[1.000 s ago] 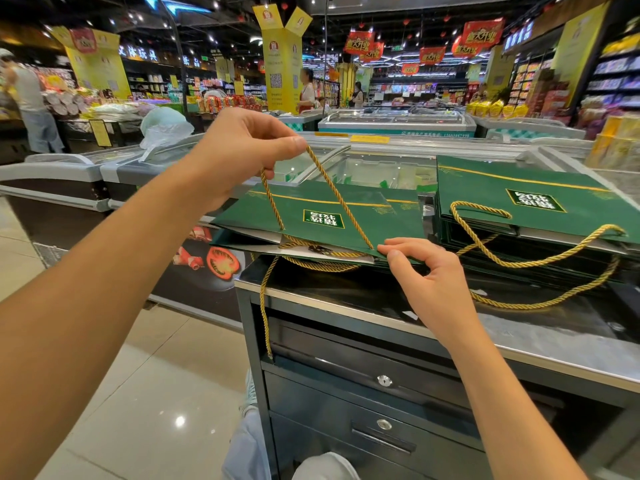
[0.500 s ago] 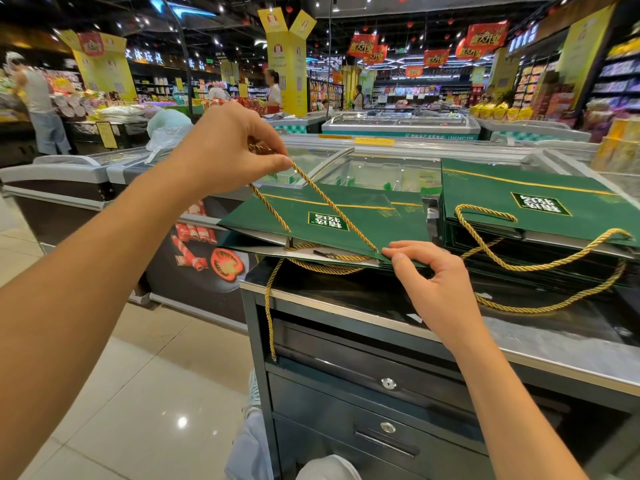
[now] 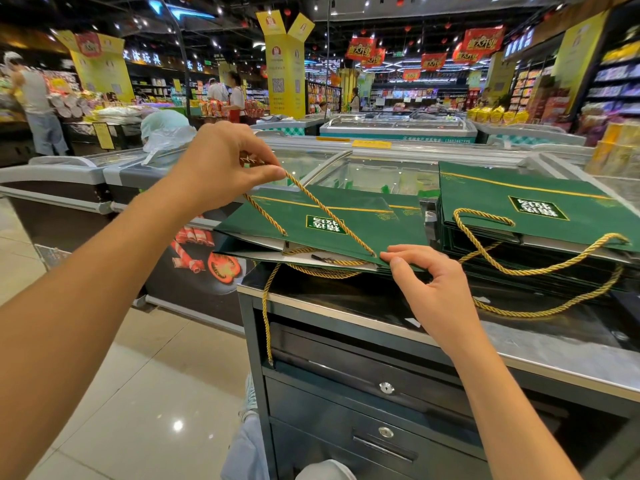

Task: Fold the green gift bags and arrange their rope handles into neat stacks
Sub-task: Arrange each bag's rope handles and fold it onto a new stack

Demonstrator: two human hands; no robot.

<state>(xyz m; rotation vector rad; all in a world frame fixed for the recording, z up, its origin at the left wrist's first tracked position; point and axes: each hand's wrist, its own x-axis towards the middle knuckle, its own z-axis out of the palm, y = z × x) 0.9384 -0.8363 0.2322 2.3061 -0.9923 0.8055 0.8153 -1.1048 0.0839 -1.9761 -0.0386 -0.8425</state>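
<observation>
Left hand (image 3: 221, 164) still pinches the gold rope handle (image 3: 330, 214) taut at centre frame. Right hand (image 3: 436, 289) still pinches the green gift bag (image 3: 381, 230) at its near edge. Little progress: handle not yet laid flat.

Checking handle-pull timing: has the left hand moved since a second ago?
Yes. Measured against the top green bag's logo, the left hand, pinching the rope handle, has dropped lower and slightly left.
</observation>
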